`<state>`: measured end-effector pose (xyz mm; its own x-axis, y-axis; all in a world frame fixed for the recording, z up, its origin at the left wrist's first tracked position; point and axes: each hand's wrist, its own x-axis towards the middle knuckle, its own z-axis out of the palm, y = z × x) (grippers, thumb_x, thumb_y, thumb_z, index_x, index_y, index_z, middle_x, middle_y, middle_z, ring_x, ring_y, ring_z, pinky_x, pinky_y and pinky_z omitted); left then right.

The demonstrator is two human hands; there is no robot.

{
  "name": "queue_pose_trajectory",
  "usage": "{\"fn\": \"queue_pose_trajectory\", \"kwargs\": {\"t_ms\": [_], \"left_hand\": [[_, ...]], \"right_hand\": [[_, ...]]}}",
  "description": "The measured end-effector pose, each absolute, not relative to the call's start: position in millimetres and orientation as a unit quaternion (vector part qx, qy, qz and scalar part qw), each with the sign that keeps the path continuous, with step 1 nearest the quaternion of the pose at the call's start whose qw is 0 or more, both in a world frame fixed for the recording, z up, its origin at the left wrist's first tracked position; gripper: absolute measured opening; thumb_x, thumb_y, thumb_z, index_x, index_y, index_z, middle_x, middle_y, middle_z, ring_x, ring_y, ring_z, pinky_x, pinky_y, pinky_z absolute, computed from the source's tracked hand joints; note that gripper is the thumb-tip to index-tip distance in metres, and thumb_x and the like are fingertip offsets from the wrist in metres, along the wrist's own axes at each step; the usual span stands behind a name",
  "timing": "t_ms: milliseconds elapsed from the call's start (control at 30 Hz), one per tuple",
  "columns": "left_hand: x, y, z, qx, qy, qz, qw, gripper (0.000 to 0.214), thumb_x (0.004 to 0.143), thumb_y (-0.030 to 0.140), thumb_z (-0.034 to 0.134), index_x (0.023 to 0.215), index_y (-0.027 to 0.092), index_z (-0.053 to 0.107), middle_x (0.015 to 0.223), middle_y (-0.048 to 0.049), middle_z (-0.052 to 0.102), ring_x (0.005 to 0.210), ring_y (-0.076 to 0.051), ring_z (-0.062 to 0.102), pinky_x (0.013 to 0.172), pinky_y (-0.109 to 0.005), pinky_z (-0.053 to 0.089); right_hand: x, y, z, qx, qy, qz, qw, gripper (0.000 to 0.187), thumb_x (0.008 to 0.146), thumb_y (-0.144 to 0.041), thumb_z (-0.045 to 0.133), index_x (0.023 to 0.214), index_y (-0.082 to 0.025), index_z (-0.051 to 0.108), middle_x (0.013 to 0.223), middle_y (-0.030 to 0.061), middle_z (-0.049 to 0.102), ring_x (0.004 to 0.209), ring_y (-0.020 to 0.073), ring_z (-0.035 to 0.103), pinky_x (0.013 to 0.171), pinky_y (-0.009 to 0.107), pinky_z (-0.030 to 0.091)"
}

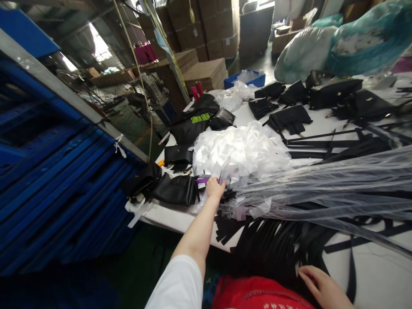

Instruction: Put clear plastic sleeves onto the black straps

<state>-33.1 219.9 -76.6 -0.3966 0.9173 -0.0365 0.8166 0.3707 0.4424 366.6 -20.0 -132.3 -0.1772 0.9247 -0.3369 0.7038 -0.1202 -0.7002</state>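
Note:
My left hand (215, 189) reaches forward to the near edge of a heap of white plastic pieces (240, 150) on the white table (380, 266). Its fingers are curled on a small strip from the heap, next to a purple band (202, 180). My right hand (318, 285) rests low at the table's near edge, fingers stretched out on a bundle of black straps (273, 246), holding nothing. A sheaf of long clear plastic sleeves (337, 189) lies across the table between both hands.
Black pouches (177, 189) lie at the table's left corner, more black bags (334, 92) and straps at the back. Stacked blue panels (58, 180) stand on the left. Cardboard boxes (206, 25), a fan and large filled plastic bags (363, 43) fill the background.

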Motion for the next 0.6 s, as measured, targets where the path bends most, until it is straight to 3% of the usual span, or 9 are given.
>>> {"fn": "queue_pose_trajectory", "kwargs": {"t_ms": [133, 233, 367, 600], "left_hand": [[-32, 227, -86, 0.527, 0.804, 0.184, 0.204, 0.016, 0.078, 0.03, 0.07, 0.075, 0.014, 0.069, 0.093, -0.0153, 0.069, 0.095, -0.028, 0.063, 0.083, -0.034, 0.045], [-49, 225, -78, 0.52, 0.788, 0.225, 0.242, 0.02, 0.086, 0.026, 0.059, 0.071, 0.015, 0.066, 0.085, -0.0112, 0.069, 0.087, -0.023, 0.063, 0.08, -0.031, 0.044], [-84, 213, -46, 0.499, 0.761, 0.304, 0.283, 0.028, 0.093, 0.032, 0.047, 0.079, 0.015, 0.064, 0.078, -0.0048, 0.067, 0.077, -0.017, 0.06, 0.072, -0.025, 0.044], [-104, 172, 10, 0.476, 0.7, 0.377, 0.376, 0.039, 0.089, 0.049, 0.048, 0.076, 0.014, 0.061, 0.067, -0.0015, 0.059, 0.061, -0.014, 0.051, 0.057, -0.023, 0.039]], "right_hand": [[366, -27, -133, -0.637, -0.639, 0.407, 0.142, 0.022, 0.078, -0.052, 0.058, 0.075, -0.041, 0.076, 0.087, 0.0028, 0.076, 0.086, 0.0318, 0.072, 0.08, 0.043, 0.06], [370, -20, -127, -0.64, -0.634, 0.408, 0.149, 0.021, 0.077, -0.052, 0.059, 0.074, -0.042, 0.076, 0.087, 0.0026, 0.076, 0.086, 0.0323, 0.072, 0.08, 0.043, 0.061], [355, 16, -106, -0.636, -0.632, 0.413, 0.159, 0.024, 0.077, -0.054, 0.058, 0.076, -0.039, 0.077, 0.09, 0.0037, 0.077, 0.087, 0.0323, 0.072, 0.08, 0.042, 0.059], [226, 117, -19, -0.478, -0.685, 0.514, 0.196, 0.031, 0.085, -0.048, 0.057, 0.079, -0.022, 0.073, 0.082, 0.005, 0.074, 0.082, 0.0234, 0.067, 0.081, 0.033, 0.053]]}}
